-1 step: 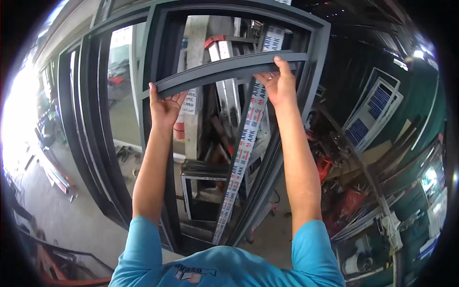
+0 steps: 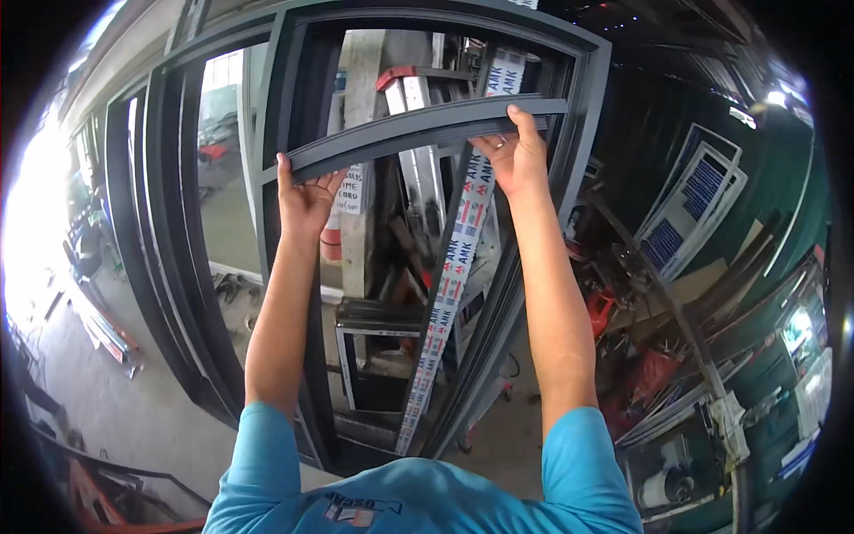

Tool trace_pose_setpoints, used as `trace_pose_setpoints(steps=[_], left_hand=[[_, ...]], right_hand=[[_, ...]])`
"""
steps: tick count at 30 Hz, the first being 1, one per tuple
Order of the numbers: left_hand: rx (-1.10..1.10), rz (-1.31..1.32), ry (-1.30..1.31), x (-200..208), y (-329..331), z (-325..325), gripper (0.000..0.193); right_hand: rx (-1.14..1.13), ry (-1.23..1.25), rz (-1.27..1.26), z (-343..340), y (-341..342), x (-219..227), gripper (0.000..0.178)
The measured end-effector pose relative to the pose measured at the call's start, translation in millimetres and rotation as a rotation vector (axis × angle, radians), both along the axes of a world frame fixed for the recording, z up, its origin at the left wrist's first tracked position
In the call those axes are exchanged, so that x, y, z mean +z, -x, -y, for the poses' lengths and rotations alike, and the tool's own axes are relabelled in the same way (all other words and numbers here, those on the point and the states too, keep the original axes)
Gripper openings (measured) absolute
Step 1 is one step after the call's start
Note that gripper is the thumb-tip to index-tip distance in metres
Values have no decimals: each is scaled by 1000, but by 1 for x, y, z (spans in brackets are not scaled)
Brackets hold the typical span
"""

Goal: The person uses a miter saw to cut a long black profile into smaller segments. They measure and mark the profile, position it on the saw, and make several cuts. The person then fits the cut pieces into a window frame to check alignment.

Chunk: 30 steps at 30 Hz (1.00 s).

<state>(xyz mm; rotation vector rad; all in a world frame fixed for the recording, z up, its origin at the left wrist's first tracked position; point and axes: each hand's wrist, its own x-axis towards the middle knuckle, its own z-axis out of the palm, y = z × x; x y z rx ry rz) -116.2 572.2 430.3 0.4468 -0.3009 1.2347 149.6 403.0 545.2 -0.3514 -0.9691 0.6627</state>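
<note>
Both my arms reach up to a dark grey metal crossbar (image 2: 418, 125) that spans an upright dark grey frame (image 2: 271, 107). My left hand (image 2: 304, 200) grips the bar's left end, thumb on the front face and fingers curled beneath. Near the right end, my right hand (image 2: 518, 158) holds it the same way, thumb up on the face and fingers under the lower edge. The bar's left end meets the frame's left upright. Its right end lies close to the right upright (image 2: 583, 133); whether it is fixed there I cannot tell.
Behind the frame stand a concrete post (image 2: 360, 240), a long strip with printed film (image 2: 449, 267) and a small dark-framed panel (image 2: 378, 365). White-framed panels (image 2: 698, 200) lean at the right, above piled scrap and tools. Metal lengths (image 2: 107, 329) lie on the left floor.
</note>
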Motion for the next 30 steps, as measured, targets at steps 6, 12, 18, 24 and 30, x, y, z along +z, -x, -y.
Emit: trace_pose_setpoints(steps=[6, 12, 18, 24, 30], left_hand=[[-25, -20, 10, 12, -19, -16, 72], [66, -100, -29, 22, -6, 13, 59], [-36, 36, -67, 13, -50, -23, 72], [-26, 2, 54, 12, -54, -22, 90], [-58, 27, 38, 11, -58, -39, 103]], right_hand=[[14, 43, 13, 9, -12, -4, 45], [174, 184, -96, 20, 1, -6, 58], [66, 189, -58, 36, -38, 8, 75], [-33, 210, -27, 38, -36, -5, 76], [-83, 175, -3, 38, -17, -13, 71]])
